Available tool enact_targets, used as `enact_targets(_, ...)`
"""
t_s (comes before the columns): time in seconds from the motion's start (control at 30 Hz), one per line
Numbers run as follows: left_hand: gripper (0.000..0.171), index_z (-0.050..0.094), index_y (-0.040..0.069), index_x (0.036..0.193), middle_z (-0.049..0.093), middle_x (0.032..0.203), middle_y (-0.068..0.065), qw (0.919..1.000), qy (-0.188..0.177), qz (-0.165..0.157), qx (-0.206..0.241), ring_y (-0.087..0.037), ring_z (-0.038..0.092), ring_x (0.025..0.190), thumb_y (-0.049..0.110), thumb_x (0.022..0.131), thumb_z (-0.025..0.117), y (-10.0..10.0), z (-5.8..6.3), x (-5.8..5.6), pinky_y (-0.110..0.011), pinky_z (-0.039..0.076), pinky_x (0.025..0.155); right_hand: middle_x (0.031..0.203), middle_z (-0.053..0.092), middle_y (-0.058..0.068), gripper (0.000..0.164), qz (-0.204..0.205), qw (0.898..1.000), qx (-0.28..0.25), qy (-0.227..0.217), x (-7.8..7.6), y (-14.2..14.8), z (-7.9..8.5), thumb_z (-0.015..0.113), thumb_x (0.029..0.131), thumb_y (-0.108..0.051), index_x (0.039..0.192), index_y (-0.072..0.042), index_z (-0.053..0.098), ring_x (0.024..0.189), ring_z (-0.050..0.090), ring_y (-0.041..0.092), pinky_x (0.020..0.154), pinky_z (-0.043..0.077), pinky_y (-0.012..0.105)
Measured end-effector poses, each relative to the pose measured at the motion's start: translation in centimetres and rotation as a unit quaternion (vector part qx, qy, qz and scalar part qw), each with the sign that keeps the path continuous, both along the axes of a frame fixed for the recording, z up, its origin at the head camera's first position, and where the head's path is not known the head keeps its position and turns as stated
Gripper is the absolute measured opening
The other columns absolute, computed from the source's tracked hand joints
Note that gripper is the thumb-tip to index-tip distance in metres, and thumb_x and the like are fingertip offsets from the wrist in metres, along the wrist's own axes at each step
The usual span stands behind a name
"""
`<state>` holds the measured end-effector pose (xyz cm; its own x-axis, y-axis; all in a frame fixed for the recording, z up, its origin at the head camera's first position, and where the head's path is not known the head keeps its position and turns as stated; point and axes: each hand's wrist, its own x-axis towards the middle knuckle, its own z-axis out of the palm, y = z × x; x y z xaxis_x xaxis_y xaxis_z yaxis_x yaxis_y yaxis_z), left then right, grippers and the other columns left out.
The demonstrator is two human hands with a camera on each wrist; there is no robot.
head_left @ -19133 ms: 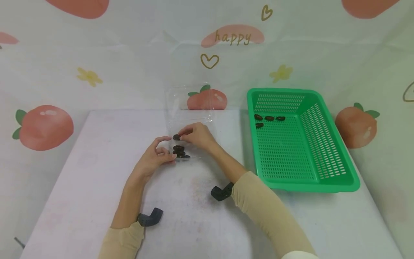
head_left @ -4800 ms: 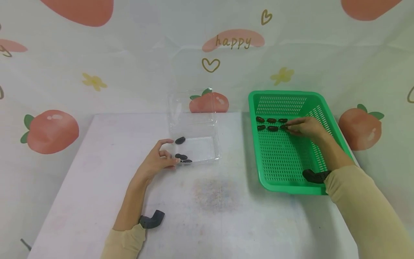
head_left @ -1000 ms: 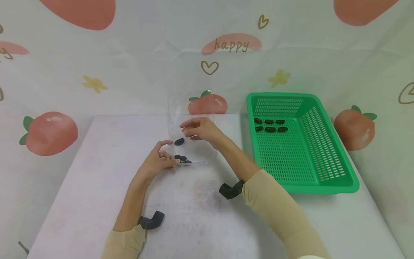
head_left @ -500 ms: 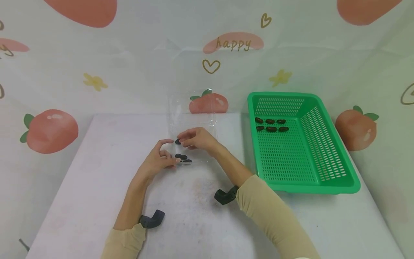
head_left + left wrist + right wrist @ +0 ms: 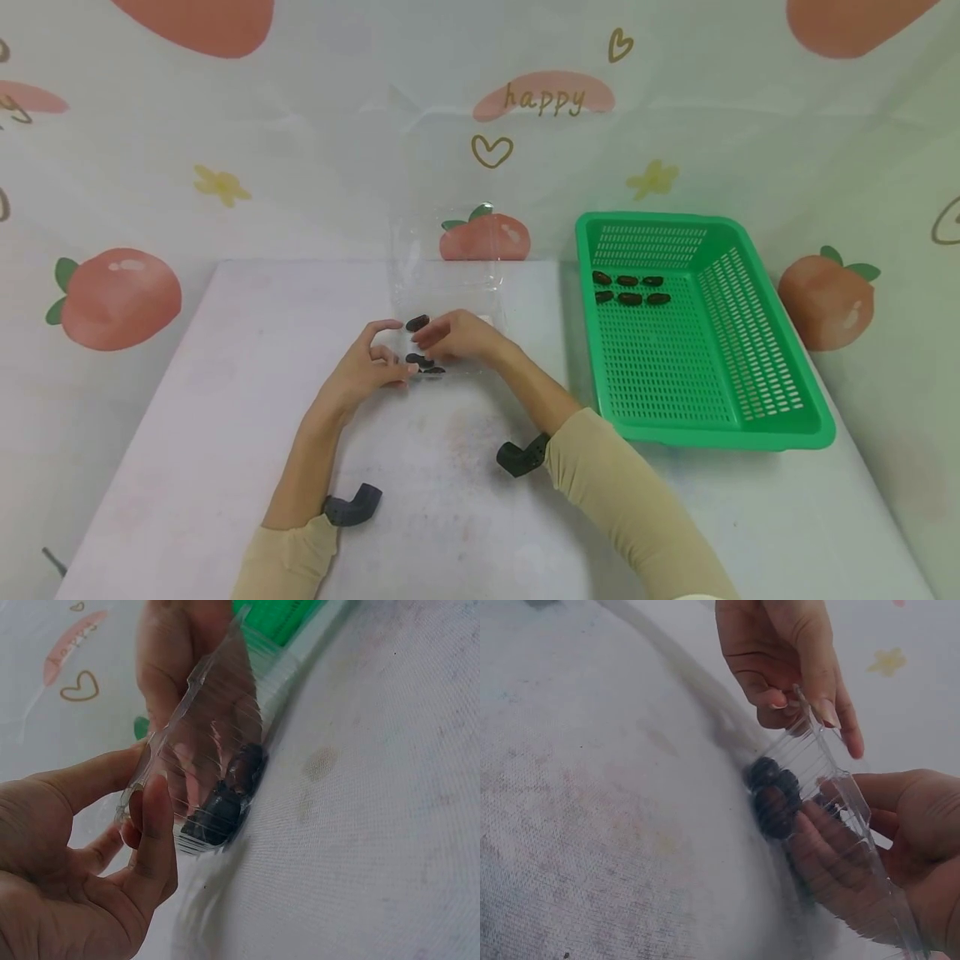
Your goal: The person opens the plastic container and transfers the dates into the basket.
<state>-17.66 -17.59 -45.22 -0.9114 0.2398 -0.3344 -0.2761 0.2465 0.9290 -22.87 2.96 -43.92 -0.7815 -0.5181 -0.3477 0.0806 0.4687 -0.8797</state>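
A clear plastic clamshell box (image 5: pixel 491 354) stands with its lid raised at the middle of the table. My left hand (image 5: pixel 360 367) grips its left wall between thumb and fingers, seen close in the left wrist view. Inside, along the left side, lie dark brown dates: a single date (image 5: pixel 417 322) toward the back and a small cluster of dates (image 5: pixel 420 360) by the front wall. My right hand (image 5: pixel 465 335) reaches into the box, its fingertips between the single date and the cluster. In the right wrist view its fingers (image 5: pixel 814 844) extend close to the cluster of dates (image 5: pixel 774 804), seen through the plastic.
A green slotted basket (image 5: pixel 720 437) stands at the right of the table, with two short rows of dates (image 5: pixel 630 298) at its back left. Behind the table hangs a white printed cloth (image 5: pixel 315 167). Dark curved wrist mounts (image 5: pixel 356 506) stick out from both forearms.
Dates have been added to the basket's second row. My right hand has come back from the basket to the box, then lower, past the single date toward the cluster. The left hand keeps its grip.
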Motion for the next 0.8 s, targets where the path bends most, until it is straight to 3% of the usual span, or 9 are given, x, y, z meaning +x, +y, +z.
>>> enact_targets(0.17,0.080,0.031,0.016,0.149,0.049,0.075,-0.004,1.0000,0.003,0.000,0.005,-0.027,0.067,0.079,0.012,0.086,0.079,-0.04,-0.08,-0.08,-0.034,0.059,0.078,0.111,0.073,0.007,0.034,0.046,0.999,0.014,0.020,-0.33,-0.10,-0.59,0.070,0.086,0.001,0.119,-0.005,0.072,0.100,0.067,0.014,0.081,0.053,0.024)
enact_targets(0.43,0.080,0.030,0.016,0.150,0.048,0.075,-0.003,0.9999,-0.001,0.002,0.012,-0.024,0.066,0.077,0.009,0.086,0.078,-0.01,0.01,-0.03,-0.033,0.059,0.077,0.104,0.072,0.004,0.036,0.079,0.994,0.043,0.061,-0.32,-0.55,-0.94,0.074,0.080,0.004,0.115,-0.006,0.073,0.094,0.064,0.013,0.077,0.052,0.022)
enact_targets(0.8,0.080,0.031,0.016,0.149,0.049,0.076,-0.004,1.0000,0.000,0.001,0.006,-0.026,0.067,0.079,0.009,0.086,0.078,0.16,0.08,-0.01,-0.035,0.059,0.078,0.106,0.072,0.003,0.025,0.040,0.997,0.045,0.058,-0.19,-0.35,-0.84,0.070,0.089,-0.004,0.113,-0.008,0.075,0.089,0.063,0.010,0.077,0.050,0.020)
